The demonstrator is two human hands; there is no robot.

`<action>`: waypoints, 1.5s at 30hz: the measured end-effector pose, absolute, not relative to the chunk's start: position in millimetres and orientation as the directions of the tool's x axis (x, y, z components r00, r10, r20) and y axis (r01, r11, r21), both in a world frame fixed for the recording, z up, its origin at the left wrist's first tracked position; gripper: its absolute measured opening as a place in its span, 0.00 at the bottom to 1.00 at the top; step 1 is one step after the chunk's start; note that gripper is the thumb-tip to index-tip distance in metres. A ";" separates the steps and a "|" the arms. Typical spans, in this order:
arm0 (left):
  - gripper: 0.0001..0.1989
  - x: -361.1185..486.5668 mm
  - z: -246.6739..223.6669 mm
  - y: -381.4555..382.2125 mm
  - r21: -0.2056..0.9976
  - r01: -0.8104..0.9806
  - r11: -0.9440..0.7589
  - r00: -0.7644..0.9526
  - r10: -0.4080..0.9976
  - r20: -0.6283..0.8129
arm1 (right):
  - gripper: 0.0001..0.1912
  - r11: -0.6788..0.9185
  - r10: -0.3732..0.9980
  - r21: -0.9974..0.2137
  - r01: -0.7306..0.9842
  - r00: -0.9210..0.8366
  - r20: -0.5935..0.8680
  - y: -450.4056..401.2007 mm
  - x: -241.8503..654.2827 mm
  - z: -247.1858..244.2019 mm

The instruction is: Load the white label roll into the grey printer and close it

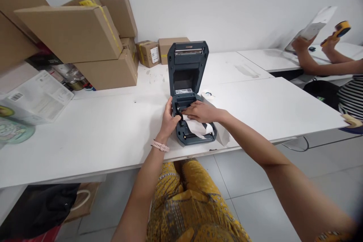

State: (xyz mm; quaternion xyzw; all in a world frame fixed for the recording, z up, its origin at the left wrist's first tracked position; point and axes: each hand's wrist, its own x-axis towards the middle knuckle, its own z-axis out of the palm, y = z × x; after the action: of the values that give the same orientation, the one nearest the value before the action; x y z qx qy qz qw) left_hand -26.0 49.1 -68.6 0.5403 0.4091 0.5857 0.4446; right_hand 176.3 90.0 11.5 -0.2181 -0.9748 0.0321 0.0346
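Note:
A dark grey label printer (188, 69) stands on the white table with its lid tipped up and back. My left hand (169, 119) grips the printer's left side, fingers along the outside and thumb over the inner edge. My right hand (200, 111) reaches into the open body, its fingers over the label roll (185, 117); most of the roll is hidden beneath them. From there a loose strip of white label paper (196, 127) curls toward the printer's front edge. Just behind my right wrist lies another white roll (208, 94) on the table.
Cardboard boxes (76, 34) are stacked at the left, with smaller boxes (149, 53) by the wall. A white printed carton (42, 96) stands at the far left. Another person's hand holds a yellow handheld device (340, 29) at the right. The table's front edge (136, 167) is close to me.

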 end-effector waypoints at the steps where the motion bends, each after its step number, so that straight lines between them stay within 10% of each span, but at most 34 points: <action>1: 0.49 -26.1 -69.0 49.3 0.961 -0.079 -0.266 -0.018 0.964 0.266 | 0.21 0.899 0.433 -0.102 0.425 -0.897 0.082 87.9 177.1 10.2; 9: 0.50 -25.6 -65.2 46.1 0.970 -0.079 -0.230 -0.019 0.973 0.229 | 0.22 0.876 0.446 -0.274 0.396 -0.882 0.151 76.0 179.4 6.3; 45: 0.50 -19.6 -52.7 37.2 0.984 -0.141 -0.109 0.033 0.993 0.114 | 0.45 0.830 0.554 -0.149 0.538 -0.827 0.094 47.2 177.6 -6.9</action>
State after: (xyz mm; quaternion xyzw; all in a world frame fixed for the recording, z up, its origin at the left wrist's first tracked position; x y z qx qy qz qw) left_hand -19.6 37.2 -52.7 0.5013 0.4246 0.5504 0.5152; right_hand 177.6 47.2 -6.9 -0.2860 -0.9541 0.0583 0.0668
